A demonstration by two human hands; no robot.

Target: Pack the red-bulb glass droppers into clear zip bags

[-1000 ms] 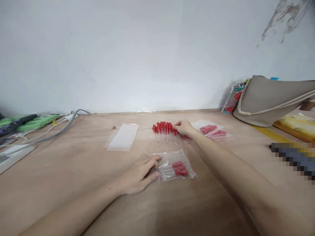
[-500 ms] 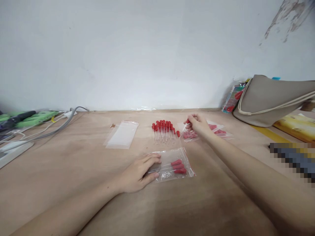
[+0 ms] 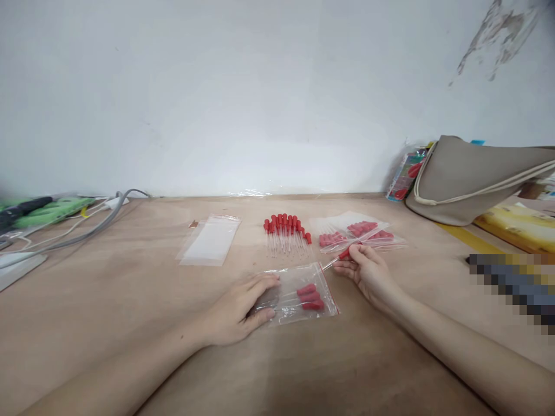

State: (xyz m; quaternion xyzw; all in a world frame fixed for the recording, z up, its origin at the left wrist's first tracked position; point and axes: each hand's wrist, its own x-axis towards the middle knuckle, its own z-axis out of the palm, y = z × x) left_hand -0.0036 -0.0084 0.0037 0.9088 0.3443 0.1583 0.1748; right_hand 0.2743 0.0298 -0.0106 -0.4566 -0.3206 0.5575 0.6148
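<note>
My left hand (image 3: 245,306) rests on the table and grips the left end of a clear zip bag (image 3: 288,315), thumb at the near edge and fingers on the far side. Inside that bag lie three droppers with red bulbs (image 3: 310,297), bulbs to the right. Pinched in my right hand (image 3: 366,271) is another glass dropper (image 3: 343,254), held by its red bulb. Its thin tip points left, at the red-striped mouth of the bag; whether it is inside I cannot tell. Behind the bag, several loose droppers (image 3: 284,228) lie in a row, bulbs away from me.
Filled zip bags of red-bulbed droppers (image 3: 368,231) overlap at the right. Flat, unfilled zip bags (image 3: 211,240) are stacked at the left. A grey cable (image 3: 110,214) and green items (image 3: 56,211) lie far left. A grey-beige bag (image 3: 472,179) stands at the far right.
My right hand has come from the back of the table toward me, carrying the dropper to the bag's mouth. The left hand keeps its place on the bag. The view has shifted slightly.
</note>
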